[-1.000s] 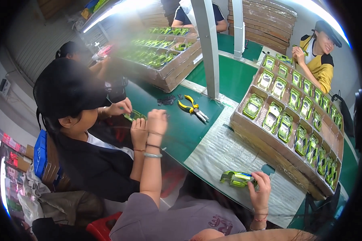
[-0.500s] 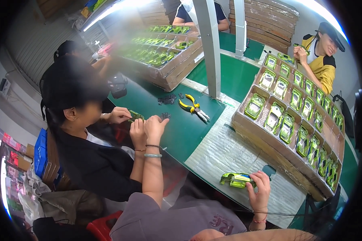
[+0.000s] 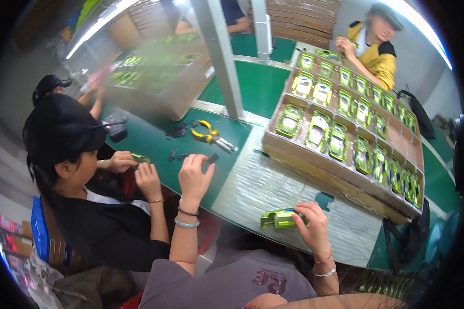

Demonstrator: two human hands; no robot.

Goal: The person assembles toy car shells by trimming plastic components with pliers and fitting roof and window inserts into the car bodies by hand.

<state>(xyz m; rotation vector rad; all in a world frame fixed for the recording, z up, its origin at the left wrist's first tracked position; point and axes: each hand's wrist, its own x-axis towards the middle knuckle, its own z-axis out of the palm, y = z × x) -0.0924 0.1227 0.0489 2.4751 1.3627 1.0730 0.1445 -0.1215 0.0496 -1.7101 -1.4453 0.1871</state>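
Observation:
My left hand is raised over the green tabletop, thumb and fingers pinching a small dark plastic piece. Several similar black pieces lie scattered on the table beside it. Lower right, my right hand grips a shiny green toy car body by one end, above the pale padded mat. The car body lies sideways, and its grasped end is partly covered by my fingers.
A divided cardboard box full of green car bodies stands on the right. Yellow-handled pliers and a pile of black pieces lie ahead. A co-worker in a black cap sits close on my left. A grey post rises behind the pliers.
My left hand has drawn away from beside the co-worker's hands and now shows a dark piece in its fingers. My right hand still holds the car body. The view has shifted.

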